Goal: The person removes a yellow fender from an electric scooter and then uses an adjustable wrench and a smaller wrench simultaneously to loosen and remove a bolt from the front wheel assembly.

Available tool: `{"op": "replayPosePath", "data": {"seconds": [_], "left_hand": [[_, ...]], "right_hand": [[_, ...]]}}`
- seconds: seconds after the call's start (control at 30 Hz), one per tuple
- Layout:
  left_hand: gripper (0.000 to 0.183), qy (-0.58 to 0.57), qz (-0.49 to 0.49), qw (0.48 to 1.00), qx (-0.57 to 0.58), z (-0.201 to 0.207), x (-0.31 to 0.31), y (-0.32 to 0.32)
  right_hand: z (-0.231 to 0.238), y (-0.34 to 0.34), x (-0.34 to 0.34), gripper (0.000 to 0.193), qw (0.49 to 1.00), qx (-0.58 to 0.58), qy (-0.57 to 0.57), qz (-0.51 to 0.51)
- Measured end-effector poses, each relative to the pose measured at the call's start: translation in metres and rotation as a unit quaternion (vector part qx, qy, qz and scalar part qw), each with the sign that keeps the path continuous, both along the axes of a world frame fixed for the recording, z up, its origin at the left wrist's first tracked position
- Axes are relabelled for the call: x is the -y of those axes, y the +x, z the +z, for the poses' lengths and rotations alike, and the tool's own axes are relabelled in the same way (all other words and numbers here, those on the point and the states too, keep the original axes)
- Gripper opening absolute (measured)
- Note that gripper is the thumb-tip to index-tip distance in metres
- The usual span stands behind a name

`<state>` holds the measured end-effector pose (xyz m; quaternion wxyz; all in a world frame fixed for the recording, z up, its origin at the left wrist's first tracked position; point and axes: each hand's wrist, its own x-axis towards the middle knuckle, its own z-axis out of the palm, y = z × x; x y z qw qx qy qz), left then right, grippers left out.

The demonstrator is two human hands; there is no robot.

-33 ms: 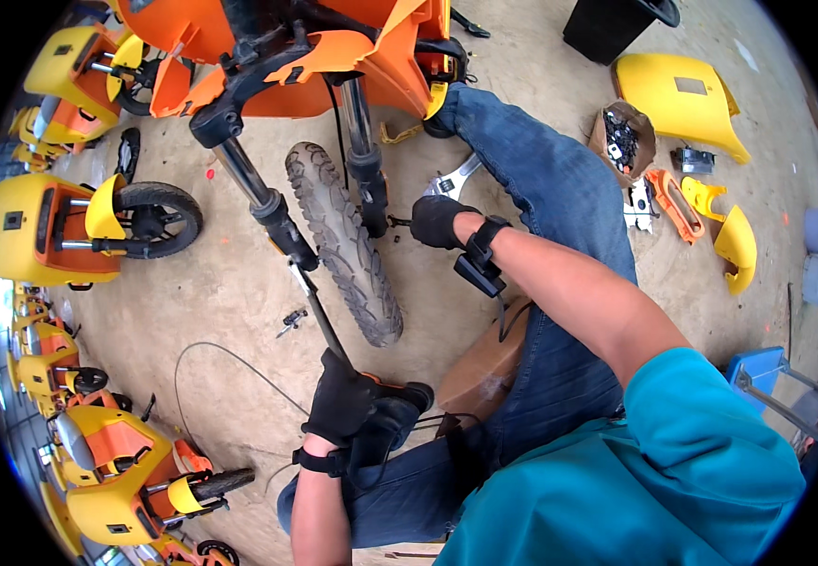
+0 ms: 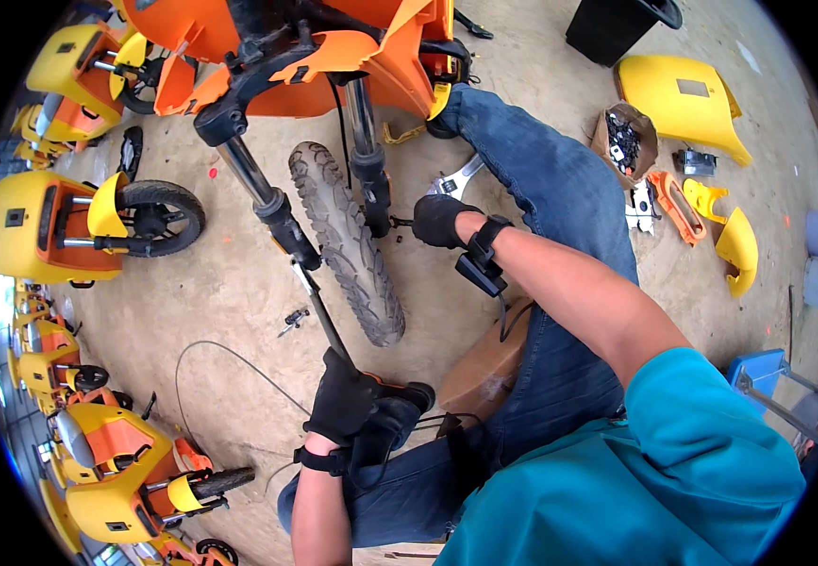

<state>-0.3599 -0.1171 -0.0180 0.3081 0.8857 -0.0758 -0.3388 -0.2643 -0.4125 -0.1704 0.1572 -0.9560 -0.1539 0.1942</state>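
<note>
A knobby-tyred wheel (image 2: 348, 245) stands between the two legs of a front fork (image 2: 263, 203) on an orange scooter body (image 2: 371, 61). In my closed left hand (image 2: 342, 401) is the handle of a long wrench (image 2: 322, 311), whose metal head meets the lower end of the left fork leg. My right hand (image 2: 439, 221), closed, is beside the lower end of the right fork leg. A short dark rod (image 2: 402, 224) runs from its fingers toward that leg; its kind is not clear. Just beyond this hand, an adjustable wrench (image 2: 456, 179) lies on the floor by my leg.
Several yellow and orange scooters (image 2: 27, 229) line the left side. A small metal part (image 2: 292, 322) and a thin cable (image 2: 239, 358) lie on the floor. At the right are a paper bag of small parts (image 2: 624, 141), yellow panels (image 2: 678, 94) and a black bin (image 2: 617, 28).
</note>
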Motion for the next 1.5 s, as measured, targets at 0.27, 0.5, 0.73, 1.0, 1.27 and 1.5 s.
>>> {"op": "replayPosePath", "data": {"seconds": [0.27,0.5,0.73,1.0,1.27,1.5], "left_hand": [[0.04,-0.015,0.035,0.997,-0.062,-0.014,-0.018,-0.002],[0.03,-0.053,0.034,0.996,-0.068,-0.031,-0.02,-0.005],[0.046,-0.009,-0.166,0.978,0.124,0.004,-0.009,-0.003],[0.046,-0.013,-0.121,0.985,0.119,-0.014,-0.012,-0.013],[0.069,0.039,-0.02,0.993,0.113,-0.024,-0.004,-0.026],[0.073,0.021,0.034,0.999,0.007,0.0,0.005,-0.011]], "right_hand": [[0.012,0.02,-0.008,0.023,0.999,0.017,0.019,0.027],[0.0,0.017,-0.015,0.018,0.996,0.055,0.068,-0.014],[-0.019,-0.006,-0.018,0.014,0.99,0.129,0.051,0.008],[-0.08,-0.075,-0.072,0.027,0.925,-0.066,0.244,-0.283],[-0.182,-0.051,-0.085,0.035,0.829,-0.167,0.47,-0.254],[-0.219,0.06,-0.097,0.036,0.92,-0.054,0.32,-0.22]]}}
